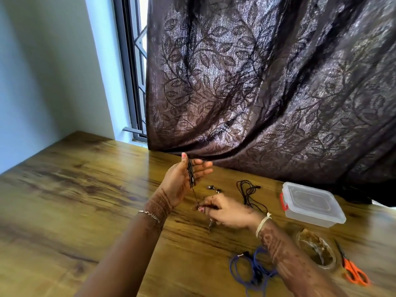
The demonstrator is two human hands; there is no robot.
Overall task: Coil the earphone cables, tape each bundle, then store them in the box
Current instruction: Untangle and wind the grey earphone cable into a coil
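My left hand (184,179) is raised above the wooden table (70,189), and a dark earphone cable coil (190,174) is wound around its straight fingers. A strand runs down from the coil to my right hand (225,210), which pinches the cable near the table. Two metal earbuds (214,189) lie just beyond my right hand. A loose black earphone cable (248,192) lies to the right of them. A blue earphone cable (252,270) lies tangled near the front, under my right forearm. The clear plastic box (310,204) with its lid on stands at the right.
A clear tape roll (317,247) lies in front of the box, with orange-handled scissors (351,269) beside it on the right. A dark leaf-patterned curtain (267,82) hangs over the table's far edge. A window and a wall are at the left.
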